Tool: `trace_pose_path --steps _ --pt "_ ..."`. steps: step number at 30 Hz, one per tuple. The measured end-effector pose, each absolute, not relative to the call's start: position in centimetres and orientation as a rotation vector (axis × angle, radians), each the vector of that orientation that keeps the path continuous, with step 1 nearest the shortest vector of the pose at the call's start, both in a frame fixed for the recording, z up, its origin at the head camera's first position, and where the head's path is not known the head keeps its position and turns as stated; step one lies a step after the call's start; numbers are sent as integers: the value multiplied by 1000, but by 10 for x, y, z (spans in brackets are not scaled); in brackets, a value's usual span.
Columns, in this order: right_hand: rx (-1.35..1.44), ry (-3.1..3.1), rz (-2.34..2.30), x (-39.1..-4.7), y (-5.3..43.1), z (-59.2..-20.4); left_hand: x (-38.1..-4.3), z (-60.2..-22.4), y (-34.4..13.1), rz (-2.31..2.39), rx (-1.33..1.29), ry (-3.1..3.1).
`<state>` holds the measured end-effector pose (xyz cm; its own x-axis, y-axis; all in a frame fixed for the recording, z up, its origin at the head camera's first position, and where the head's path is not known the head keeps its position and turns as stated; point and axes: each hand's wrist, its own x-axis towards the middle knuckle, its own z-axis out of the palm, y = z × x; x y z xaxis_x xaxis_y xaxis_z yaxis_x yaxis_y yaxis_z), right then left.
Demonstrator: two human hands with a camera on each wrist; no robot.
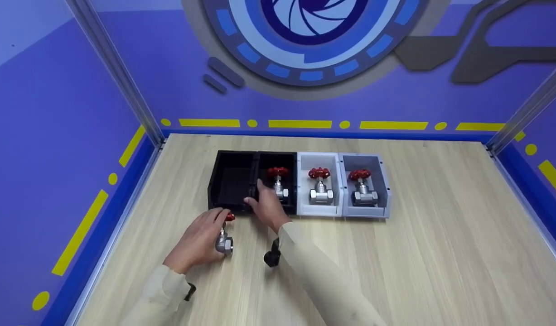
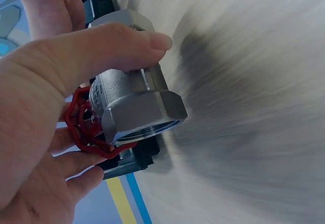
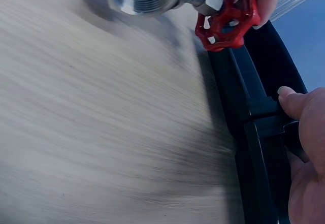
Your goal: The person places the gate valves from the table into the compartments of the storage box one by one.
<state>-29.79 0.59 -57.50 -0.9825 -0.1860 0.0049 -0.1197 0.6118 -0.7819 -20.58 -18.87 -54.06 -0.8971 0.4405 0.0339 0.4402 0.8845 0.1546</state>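
Observation:
My left hand (image 1: 200, 236) holds a metal gate valve (image 1: 224, 244) with a red handwheel, just in front of the leftmost bin. In the left wrist view the thumb presses along the steel valve body (image 2: 139, 107), and the other fingers lie behind the red handwheel (image 2: 86, 125). My right hand (image 1: 269, 206) grips the adjoining walls between the two black bins, its thumb on the left side. The left black bin (image 1: 214, 181) has nothing visible in it. Inside the right black bin (image 1: 292, 160), another valve (image 1: 279, 183) stands partly behind my right hand.
A white bin (image 1: 318, 210) and a grey bin (image 1: 384, 194) continue the row to the right. Each contains a red-wheeled valve, the white bin's valve (image 1: 321, 192) and the grey bin's valve (image 1: 363, 192). Printed panels (image 1: 305, 108) enclose the wooden table (image 1: 441, 235).

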Motion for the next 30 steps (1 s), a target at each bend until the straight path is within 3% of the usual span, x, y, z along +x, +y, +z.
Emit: trace_pose_path --steps 30 --pt "-301 2789 -1276 -297 5 -573 -239 -510 -181 182 743 3032"
